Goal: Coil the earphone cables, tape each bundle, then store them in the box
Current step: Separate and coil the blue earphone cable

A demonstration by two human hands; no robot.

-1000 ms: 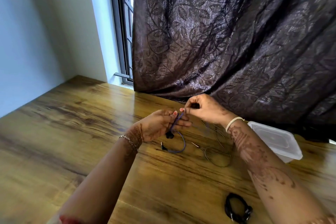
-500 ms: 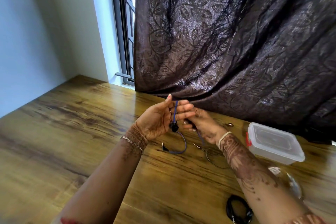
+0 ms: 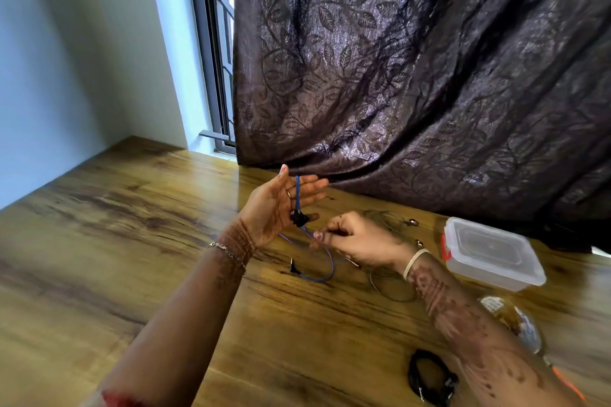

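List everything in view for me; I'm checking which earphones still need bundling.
blue earphone cable: one, blue with black ends, looped over the left fingers and trailing to the table
grey earphone cable: one, grey, loose on the table by the right wrist
black bundle: one, black, coiled on the table near the right forearm
box: one, clear with a red latch, lid on, table's right side
blurred object: one, whitish, right of the forearm, cannot identify
table: one, brown wood
curtain: one, dark brown, behind the table
left hand: holds the blue cable
right hand: pinches the blue cable
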